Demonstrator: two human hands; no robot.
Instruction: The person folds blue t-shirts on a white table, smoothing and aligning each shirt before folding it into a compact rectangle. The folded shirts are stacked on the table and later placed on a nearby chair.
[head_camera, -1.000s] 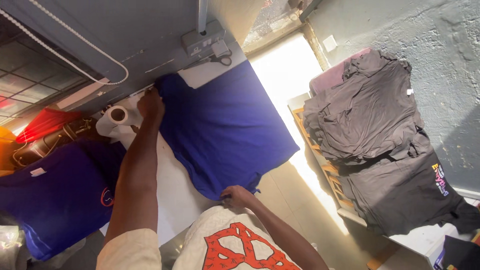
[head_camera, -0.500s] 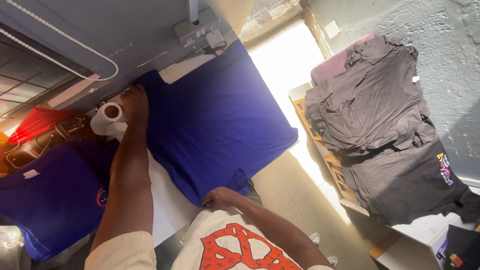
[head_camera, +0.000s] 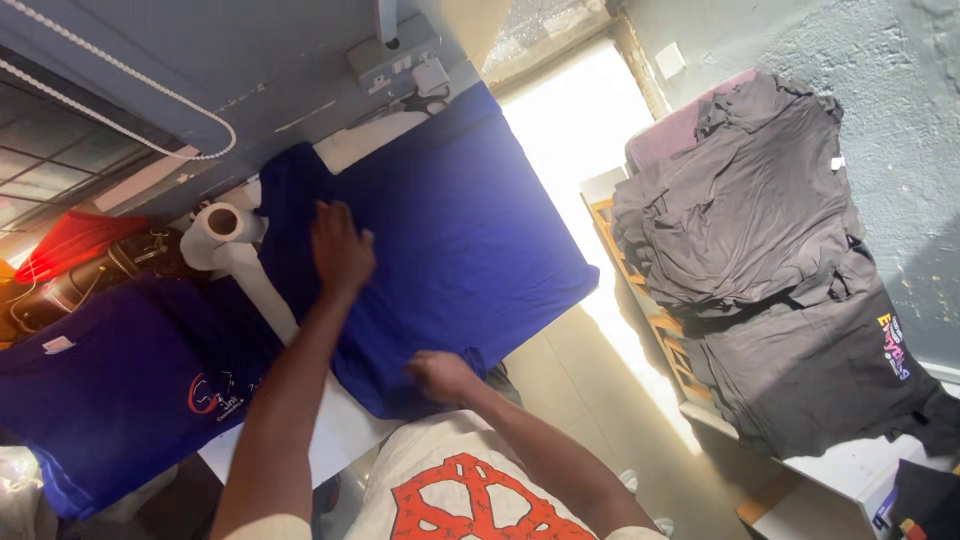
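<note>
Pressing the blue shirt (head_camera: 470, 230) flat.
My left hand (head_camera: 340, 245) is lying open on it; my right hand (head_camera: 440, 375) is pinching its near hem.

A rough grey plastered wall (head_camera: 880, 130) stood at two o'clock, a bright sunlit floor strip (head_camera: 590, 170) at one o'clock, and a grey-blue panelled wall (head_camera: 200, 60) at eleven o'clock.

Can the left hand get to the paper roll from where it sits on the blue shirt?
Probably yes. The left hand lies flat on the blue shirt, and the paper roll stands just beside it with nothing between them.
</note>
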